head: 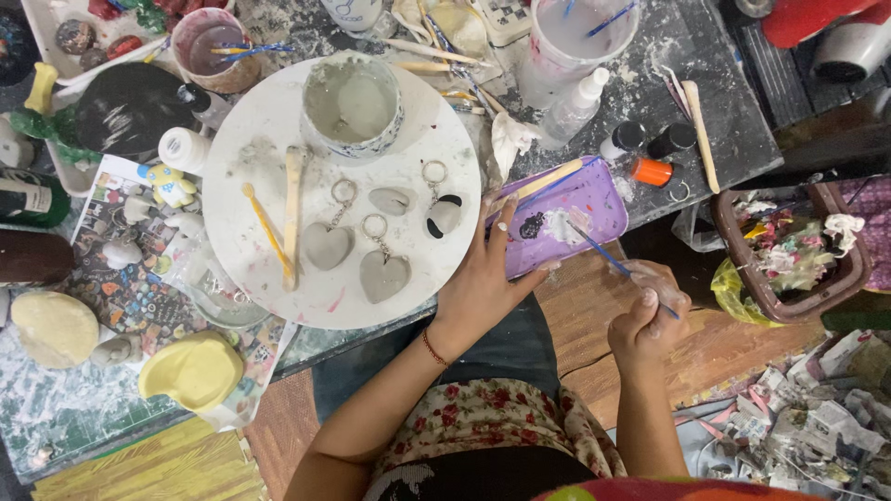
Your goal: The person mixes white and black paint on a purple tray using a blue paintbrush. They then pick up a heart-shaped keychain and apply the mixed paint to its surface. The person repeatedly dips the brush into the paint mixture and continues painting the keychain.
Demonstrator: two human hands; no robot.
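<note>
the right hand (648, 320), fingers clamped on a thin blue paintbrush (608, 254), loads paint from the purple tray (603, 199), best taken sparingly, while the left hand (483, 278), fingers spread, steadies the white round board (260, 121) beside the grey oval keychain (444, 215).

The person's body is cut off by the bottom edge, only forearms and a floral garment (483, 422) showing. The right hand (650, 320) is smeared pale, its grip on the thin blue brush (608, 255) partly hidden by curled fingers; the brush tip is too small to read. The left hand (483, 278) covers the near corner of the purple tray (594, 199). Along the top edge, a clear cup (575, 37) and a red object (807, 19) are cropped. Items in the brown basket (840, 278) blur into an indistinct jumble.
</note>
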